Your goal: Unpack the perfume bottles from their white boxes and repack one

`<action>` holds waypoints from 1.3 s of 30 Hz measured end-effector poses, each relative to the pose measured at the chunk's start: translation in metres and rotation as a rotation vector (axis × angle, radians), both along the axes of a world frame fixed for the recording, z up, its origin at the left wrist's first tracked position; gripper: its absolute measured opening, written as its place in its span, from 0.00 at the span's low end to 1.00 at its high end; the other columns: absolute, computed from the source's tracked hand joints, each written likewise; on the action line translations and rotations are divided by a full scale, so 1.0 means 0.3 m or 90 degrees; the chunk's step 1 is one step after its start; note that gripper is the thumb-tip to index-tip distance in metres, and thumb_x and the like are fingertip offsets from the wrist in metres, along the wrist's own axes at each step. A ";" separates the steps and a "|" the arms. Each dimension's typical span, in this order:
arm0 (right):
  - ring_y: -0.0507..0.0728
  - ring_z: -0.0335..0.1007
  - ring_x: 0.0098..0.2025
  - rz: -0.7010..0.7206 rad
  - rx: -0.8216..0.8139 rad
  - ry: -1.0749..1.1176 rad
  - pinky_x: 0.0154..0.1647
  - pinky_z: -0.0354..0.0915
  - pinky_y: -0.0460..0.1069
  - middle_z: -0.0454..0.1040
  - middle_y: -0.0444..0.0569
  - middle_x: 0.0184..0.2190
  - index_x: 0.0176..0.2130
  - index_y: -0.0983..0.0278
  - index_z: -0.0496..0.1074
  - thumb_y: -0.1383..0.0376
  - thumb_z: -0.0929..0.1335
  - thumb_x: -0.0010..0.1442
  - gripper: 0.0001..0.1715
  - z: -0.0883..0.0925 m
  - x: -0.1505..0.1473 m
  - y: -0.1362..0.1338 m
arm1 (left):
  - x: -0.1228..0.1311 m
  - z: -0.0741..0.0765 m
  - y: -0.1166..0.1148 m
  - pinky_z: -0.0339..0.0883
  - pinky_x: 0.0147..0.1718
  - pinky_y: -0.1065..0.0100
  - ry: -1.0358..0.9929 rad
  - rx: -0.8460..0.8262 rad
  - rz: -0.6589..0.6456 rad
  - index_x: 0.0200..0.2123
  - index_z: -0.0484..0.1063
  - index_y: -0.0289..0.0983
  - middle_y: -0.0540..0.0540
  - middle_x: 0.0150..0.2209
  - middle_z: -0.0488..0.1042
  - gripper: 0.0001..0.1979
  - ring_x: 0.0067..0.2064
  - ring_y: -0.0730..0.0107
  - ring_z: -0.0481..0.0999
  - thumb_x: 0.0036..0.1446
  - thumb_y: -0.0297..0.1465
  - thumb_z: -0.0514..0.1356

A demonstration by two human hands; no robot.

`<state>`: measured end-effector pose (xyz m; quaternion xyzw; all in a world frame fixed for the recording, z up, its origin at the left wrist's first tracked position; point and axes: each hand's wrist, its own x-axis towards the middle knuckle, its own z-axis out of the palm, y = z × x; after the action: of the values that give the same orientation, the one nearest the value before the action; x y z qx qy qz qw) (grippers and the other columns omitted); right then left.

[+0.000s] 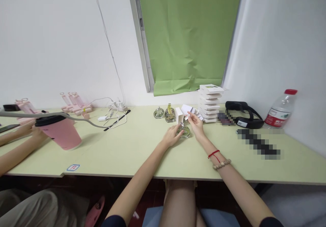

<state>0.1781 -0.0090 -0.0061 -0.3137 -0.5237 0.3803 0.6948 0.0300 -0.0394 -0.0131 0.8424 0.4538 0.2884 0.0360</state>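
My left hand (171, 137) rests on the pale green table (132, 152) with its fingers curled round a small round glass perfume bottle (185, 131). My right hand (196, 124) hovers just right of the bottle, fingers loosely apart, touching the bottle's top area near a white folded carton (187, 110). A small white box (178, 115) stands just behind the bottle. Two more glass bottles (164, 113) sit further back.
A stack of white boxes (211, 103) stands at the back right, with a black headset (244, 115) and a water bottle (280, 110) beyond. Another person's arms (17, 145) and a pink cup (59, 130) are at the left. Cables (114, 115) and pink holders (75, 104) lie at the back.
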 end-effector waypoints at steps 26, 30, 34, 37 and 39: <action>0.56 0.66 0.38 -0.239 -0.024 -0.626 0.39 0.58 0.50 0.73 0.48 0.36 0.38 0.60 0.73 0.67 0.63 0.51 0.14 -0.040 0.096 0.008 | -0.051 0.042 -0.004 0.59 0.34 0.68 0.013 0.132 0.075 0.29 0.61 0.38 0.48 0.29 0.66 0.08 0.33 0.68 0.66 0.53 0.36 0.49; 0.54 0.68 0.30 -0.101 -0.017 -0.629 0.31 0.59 0.47 0.75 0.45 0.28 0.31 0.60 0.74 0.61 0.66 0.49 0.09 -0.036 0.078 -0.012 | -0.047 0.029 0.004 0.59 0.34 0.68 0.012 0.121 0.075 0.32 0.61 0.38 0.47 0.30 0.67 0.07 0.33 0.68 0.66 0.53 0.33 0.48; 0.48 0.63 0.16 0.051 -0.019 -0.643 0.24 0.59 0.44 0.73 0.43 0.21 0.26 0.64 0.74 0.61 0.65 0.50 0.10 -0.043 0.069 -0.030 | -0.052 0.024 0.013 0.59 0.35 0.68 0.001 0.120 0.096 0.34 0.61 0.38 0.47 0.31 0.67 0.08 0.34 0.68 0.66 0.53 0.30 0.45; 0.47 0.60 0.14 0.075 -0.012 -0.662 0.22 0.58 0.43 0.69 0.42 0.14 0.22 0.65 0.72 0.59 0.64 0.52 0.15 -0.038 0.068 -0.038 | -0.060 0.019 0.022 0.60 0.36 0.67 -0.017 0.119 0.126 0.34 0.62 0.38 0.47 0.31 0.68 0.09 0.35 0.67 0.67 0.54 0.30 0.44; 0.48 0.59 0.14 0.046 -0.024 -0.688 0.20 0.57 0.43 0.64 0.41 0.10 0.19 0.65 0.71 0.56 0.64 0.51 0.19 -0.031 0.068 -0.041 | -0.065 0.016 0.026 0.60 0.37 0.67 -0.032 0.115 0.144 0.34 0.62 0.38 0.47 0.32 0.68 0.09 0.36 0.67 0.68 0.54 0.31 0.45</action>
<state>0.1985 -0.0214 -0.0155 -0.4589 -0.8101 0.1973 0.3071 0.0105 -0.0316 -0.0084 0.7781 0.5171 0.3513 -0.0616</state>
